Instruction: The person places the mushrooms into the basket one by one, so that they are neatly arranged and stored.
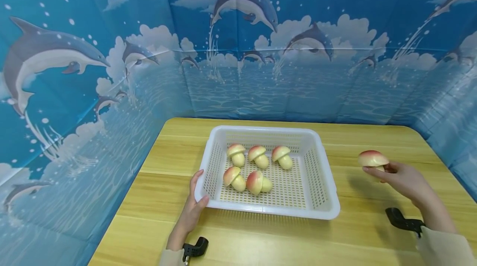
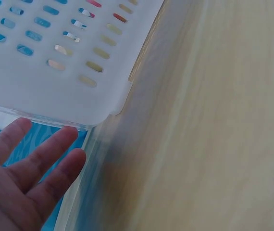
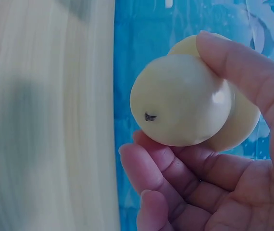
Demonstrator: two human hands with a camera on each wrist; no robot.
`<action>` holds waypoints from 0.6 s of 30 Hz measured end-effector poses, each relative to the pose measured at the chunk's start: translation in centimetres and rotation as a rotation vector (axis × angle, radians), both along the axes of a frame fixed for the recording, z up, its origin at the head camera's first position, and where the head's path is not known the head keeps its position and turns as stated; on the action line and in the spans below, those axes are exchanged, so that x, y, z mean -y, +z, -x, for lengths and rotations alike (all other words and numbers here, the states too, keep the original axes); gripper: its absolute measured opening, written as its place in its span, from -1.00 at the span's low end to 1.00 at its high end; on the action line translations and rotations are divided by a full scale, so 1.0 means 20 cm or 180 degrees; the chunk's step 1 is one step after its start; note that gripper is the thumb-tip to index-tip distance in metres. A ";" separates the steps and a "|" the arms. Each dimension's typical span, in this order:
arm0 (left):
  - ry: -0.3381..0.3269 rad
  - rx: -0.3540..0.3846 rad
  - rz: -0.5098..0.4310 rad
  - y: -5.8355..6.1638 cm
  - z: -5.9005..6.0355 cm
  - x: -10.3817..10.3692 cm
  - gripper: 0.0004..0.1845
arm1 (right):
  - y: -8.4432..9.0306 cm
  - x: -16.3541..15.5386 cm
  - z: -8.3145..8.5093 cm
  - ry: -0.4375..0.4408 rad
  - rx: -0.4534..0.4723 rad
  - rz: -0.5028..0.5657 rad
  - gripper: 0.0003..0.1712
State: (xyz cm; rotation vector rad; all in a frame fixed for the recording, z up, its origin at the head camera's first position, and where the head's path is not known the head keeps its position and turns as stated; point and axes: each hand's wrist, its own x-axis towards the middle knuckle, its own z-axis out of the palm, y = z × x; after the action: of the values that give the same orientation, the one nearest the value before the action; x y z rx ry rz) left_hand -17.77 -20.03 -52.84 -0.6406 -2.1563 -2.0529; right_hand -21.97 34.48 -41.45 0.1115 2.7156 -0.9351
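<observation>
A white perforated plastic basket (image 1: 320,212) stands on the wooden table with several mushrooms inside, red-tinged caps on pale yellow stems. Three mushrooms, one of them a mushroom (image 1: 282,157) at the right, form the back row; two more lie in front. My left hand (image 1: 191,208) holds the basket's near left corner by the rim; in the left wrist view its fingertips touch the rim edge. Off to the right, above the table, my right hand (image 1: 404,179) pinches another mushroom (image 3: 180,101) by its stem, cap upward. A small dark mark shows on the rounded stem end.
The wooden table (image 1: 149,199) has a far edge against a blue curtain (image 1: 261,88) printed with dolphins, which also hangs along both sides. A black wrist mount (image 1: 195,247) sits on the left wrist, and a similar mount (image 1: 404,220) on the right.
</observation>
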 end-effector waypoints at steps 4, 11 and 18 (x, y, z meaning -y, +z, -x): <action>-0.0017 0.0007 -0.0004 0.00 0.00 0.00 -0.25 | 0.02 0.05 0.00 0.0010 -0.0152 0.0011 -0.37; 0.0004 0.0012 0.0001 0.00 0.00 0.00 -0.25 | 0.06 0.13 0.00 0.0086 -0.0360 -0.0025 -0.37; 0.0000 0.0011 -0.0005 0.00 0.00 0.00 -0.25 | 0.11 0.20 0.01 0.0186 -0.0474 0.0013 -0.40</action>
State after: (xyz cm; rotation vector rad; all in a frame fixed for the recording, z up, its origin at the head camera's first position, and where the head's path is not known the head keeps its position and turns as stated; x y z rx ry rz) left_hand -17.86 -20.06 -52.92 -0.6374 -2.1564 -2.0570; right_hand -22.25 30.57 -39.16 -0.0397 2.8350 -0.9683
